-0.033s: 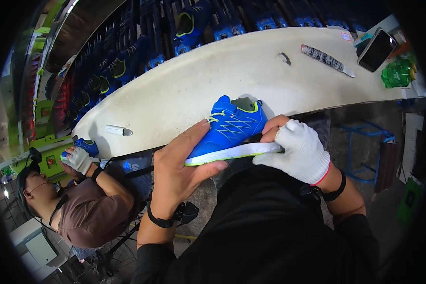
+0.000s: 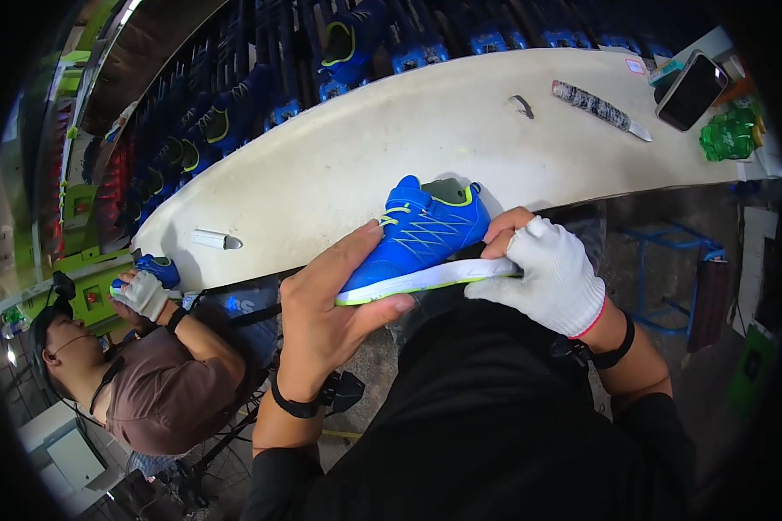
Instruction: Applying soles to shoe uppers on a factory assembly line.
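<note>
A blue sports shoe (image 2: 426,239) with lime trim and a white sole is held on its side at the near edge of a long white workbench (image 2: 347,165). My left hand (image 2: 326,317) is bare, wears a black wristband and grips the toe end, thumb under the sole. My right hand (image 2: 552,273), in a white knit glove, holds the heel end along the sole. The bare tips of its fingers press against the shoe's heel.
On the bench lie a white pen-like tube (image 2: 217,240), a small dark hook (image 2: 521,104), a wrapped blade (image 2: 595,106), a phone (image 2: 691,89) and a green bottle (image 2: 725,137). Racks of blue shoes (image 2: 339,52) line the back. A co-worker (image 2: 156,391) at lower left holds another blue shoe (image 2: 158,267).
</note>
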The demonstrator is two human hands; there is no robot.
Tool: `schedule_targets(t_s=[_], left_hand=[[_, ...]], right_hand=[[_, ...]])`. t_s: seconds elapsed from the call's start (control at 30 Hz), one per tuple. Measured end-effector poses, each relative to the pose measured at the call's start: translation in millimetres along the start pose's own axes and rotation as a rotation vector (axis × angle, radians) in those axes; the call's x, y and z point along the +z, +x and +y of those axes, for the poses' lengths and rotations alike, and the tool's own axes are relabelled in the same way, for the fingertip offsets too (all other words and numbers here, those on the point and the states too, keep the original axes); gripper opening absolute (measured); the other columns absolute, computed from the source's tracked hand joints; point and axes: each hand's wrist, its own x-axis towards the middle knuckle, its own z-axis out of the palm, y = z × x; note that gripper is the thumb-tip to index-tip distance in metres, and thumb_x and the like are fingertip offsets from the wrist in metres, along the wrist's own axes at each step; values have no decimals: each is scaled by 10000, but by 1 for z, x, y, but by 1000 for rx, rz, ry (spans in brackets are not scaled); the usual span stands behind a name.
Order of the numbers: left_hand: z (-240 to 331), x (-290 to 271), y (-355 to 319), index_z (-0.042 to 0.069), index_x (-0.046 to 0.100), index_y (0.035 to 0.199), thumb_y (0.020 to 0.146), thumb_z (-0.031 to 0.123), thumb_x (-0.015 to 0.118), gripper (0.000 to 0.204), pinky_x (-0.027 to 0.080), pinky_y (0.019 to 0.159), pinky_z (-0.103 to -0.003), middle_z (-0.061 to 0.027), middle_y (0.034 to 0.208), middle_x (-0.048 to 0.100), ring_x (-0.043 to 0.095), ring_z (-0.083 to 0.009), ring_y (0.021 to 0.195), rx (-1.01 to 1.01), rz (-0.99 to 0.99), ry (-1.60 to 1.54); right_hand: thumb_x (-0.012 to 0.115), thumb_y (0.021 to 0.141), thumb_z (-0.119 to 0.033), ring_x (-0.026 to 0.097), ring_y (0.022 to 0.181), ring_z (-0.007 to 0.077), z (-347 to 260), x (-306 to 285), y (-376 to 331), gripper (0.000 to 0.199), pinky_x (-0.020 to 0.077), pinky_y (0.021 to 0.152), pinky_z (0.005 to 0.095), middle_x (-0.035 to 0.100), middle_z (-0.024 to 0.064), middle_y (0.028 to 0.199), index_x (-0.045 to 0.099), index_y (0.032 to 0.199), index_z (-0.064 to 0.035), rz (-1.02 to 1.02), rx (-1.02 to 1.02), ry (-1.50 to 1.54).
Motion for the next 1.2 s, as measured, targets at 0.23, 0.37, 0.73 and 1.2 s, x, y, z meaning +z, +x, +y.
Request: schedule_targets(t_s=[0.23,0.37,0.73,1.2], left_hand=[[-11,6,-15,-76,638,1469,774,369,991,897,632,986,-424,-295,1258,776,796,-374,1162,-191,15,-11],[19,4,7,-61,554,1538,796,450,942,981,629,793,-422,-242,1086,791,805,-377,966,-201,-248,387],[38,70,42,42,667,1316,764,193,938,633,606,848,-435,-166,1217,671,690,-382,1060,531,215,-171],[31,114,33,49,599,944,676,63,952,444,498,682,-418,-125,896,580,587,-329,782,489,353,-431]], right_hand=[[951,789,-352,753,868,305,2,20,10,404,606,739,414,705,84,1299,732,987,-76,119,23,-112],[945,802,-358,754,873,313,-1,16,16,416,610,743,411,710,89,1308,730,1003,-64,110,-31,-180],[1058,682,-460,640,1377,410,-22,-46,-16,1055,480,1194,529,615,211,1519,528,1506,-66,181,-209,276],[1056,672,-455,756,1170,290,-27,-34,-12,806,591,1029,414,778,156,1268,669,1268,-75,376,-174,224]])
